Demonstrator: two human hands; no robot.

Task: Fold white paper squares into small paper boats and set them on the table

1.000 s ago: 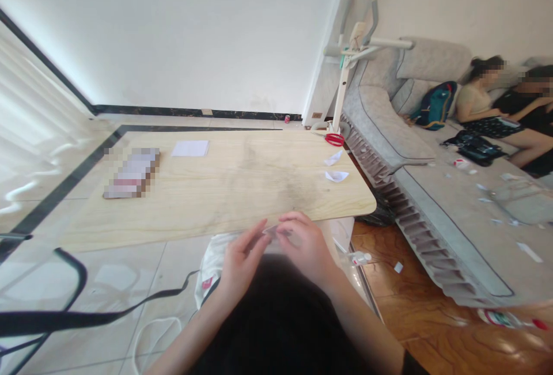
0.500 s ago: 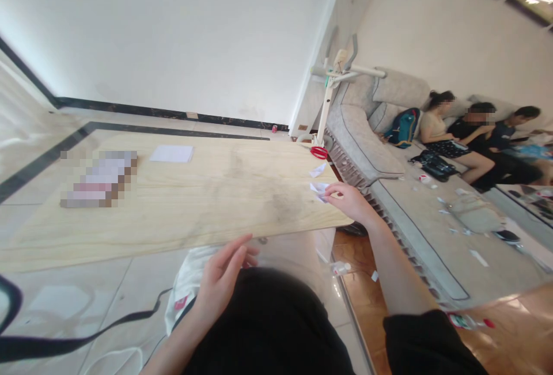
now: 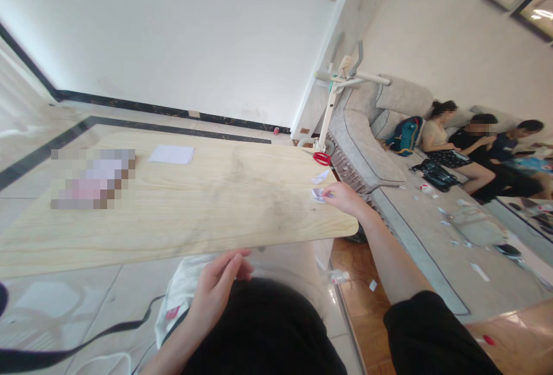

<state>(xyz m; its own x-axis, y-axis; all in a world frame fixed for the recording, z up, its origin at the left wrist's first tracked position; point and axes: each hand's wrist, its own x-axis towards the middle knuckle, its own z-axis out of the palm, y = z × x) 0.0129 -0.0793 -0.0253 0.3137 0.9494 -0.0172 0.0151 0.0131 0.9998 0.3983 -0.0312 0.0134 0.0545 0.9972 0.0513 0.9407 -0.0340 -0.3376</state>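
Note:
My right hand (image 3: 345, 197) reaches out over the right end of the light wooden table (image 3: 194, 202) and pinches a small folded white paper piece (image 3: 318, 194) lying there. A second folded white paper piece (image 3: 320, 177) lies just beyond it. My left hand (image 3: 218, 286) hovers low in front of my body, below the table's near edge, fingers loosely curled with nothing visible in them. A flat white sheet (image 3: 171, 154) lies at the far side of the table, next to a blurred-out block (image 3: 90, 179) at the far left.
A grey sofa (image 3: 380, 150) runs along the right with several people seated at its far end and a blue backpack (image 3: 404, 133). A white exercise machine (image 3: 332, 104) with a red ring (image 3: 321, 158) stands beyond the table. Paper scraps litter the sofa; black straps lie lower left.
My hands parted from in front of me: the right one reached out to the folded paper at the table's right end and holds it there. My view swung right.

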